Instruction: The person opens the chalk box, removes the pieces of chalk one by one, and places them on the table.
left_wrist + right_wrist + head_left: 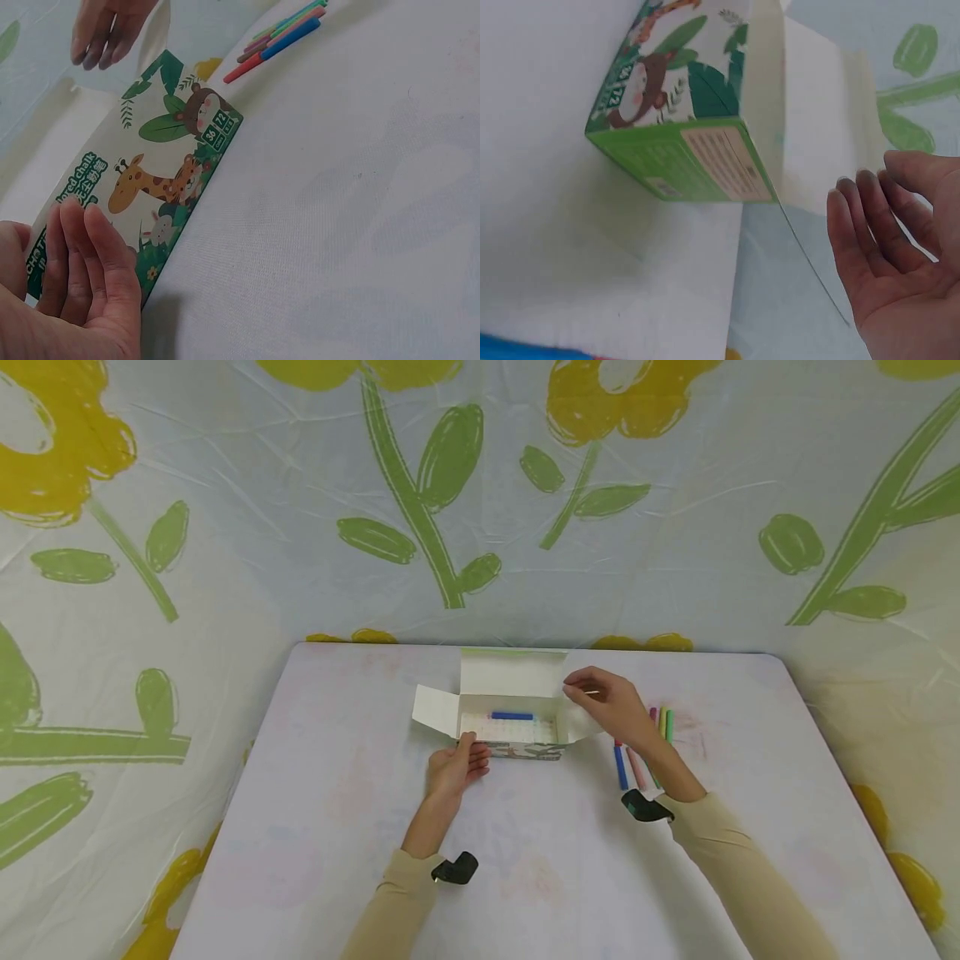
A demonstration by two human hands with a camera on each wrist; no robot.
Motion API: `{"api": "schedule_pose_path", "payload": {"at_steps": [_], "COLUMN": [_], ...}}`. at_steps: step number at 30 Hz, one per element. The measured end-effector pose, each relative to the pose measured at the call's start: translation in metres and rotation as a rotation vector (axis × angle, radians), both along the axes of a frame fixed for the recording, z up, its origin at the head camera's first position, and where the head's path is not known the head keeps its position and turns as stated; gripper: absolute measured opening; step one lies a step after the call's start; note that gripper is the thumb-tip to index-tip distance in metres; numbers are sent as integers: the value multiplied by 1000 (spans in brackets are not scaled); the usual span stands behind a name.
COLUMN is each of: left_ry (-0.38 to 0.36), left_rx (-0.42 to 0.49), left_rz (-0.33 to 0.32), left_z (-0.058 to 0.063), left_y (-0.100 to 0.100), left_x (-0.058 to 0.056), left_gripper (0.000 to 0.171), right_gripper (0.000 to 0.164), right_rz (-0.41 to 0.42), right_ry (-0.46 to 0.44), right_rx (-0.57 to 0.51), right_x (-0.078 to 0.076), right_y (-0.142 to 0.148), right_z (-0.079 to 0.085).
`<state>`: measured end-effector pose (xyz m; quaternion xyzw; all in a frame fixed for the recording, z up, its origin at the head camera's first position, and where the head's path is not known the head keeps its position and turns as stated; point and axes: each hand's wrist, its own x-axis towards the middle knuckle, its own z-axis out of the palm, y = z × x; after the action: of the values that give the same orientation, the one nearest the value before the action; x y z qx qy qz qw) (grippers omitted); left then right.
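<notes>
A cardboard chalk box (pixel 525 750), printed with a giraffe and other animals, sits on the table with its lid raised and its side flaps spread. Inside it, a blue marker (pixel 512 716) lies across rows of pale chalk sticks (pixel 517 731). My left hand (pixel 452 768) grips the box's front wall near the left corner, thumb over the rim and fingers along the printed face (pixel 154 187). Above the right side flap (pixel 581 722) hovers my right hand (pixel 611 706), its fingers loosely bent and holding nothing. The right wrist view shows this hand (pixel 904 240) beside the raised lid (pixel 817 112).
Several coloured markers (pixel 621 767) lie on the table (pixel 337 827) right of the box, partly hidden behind my right wrist. A flower-patterned cloth (pixel 510 568) hangs behind the table's far edge and along both sides.
</notes>
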<state>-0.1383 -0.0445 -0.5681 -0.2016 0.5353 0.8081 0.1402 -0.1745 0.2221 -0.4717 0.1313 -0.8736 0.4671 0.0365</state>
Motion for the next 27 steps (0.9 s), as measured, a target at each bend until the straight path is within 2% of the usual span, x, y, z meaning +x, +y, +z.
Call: {"api": "schedule_pose_path", "payload": {"at_steps": [6,14,23,27], "left_ry": [-2,18,27,24], "left_rx": [5,-12,-9,-1], "left_rz": [18,32,36,39], "left_z": [0,-2,-3,-3], "left_y": [1,1,3,4], "left_x": [1,1,1,2], "left_gripper": [32,33,33,33], "right_gripper": [21,19,23,17], "right_rz": [41,158,254,293], "right_ry": [4,28,29,69], "right_rx": [12,36,245,332], "right_x": [-5,-15,-21,-23], "right_y": [-20,-48,-61,-64], "right_z": [-15,-34,-50,-55]}}
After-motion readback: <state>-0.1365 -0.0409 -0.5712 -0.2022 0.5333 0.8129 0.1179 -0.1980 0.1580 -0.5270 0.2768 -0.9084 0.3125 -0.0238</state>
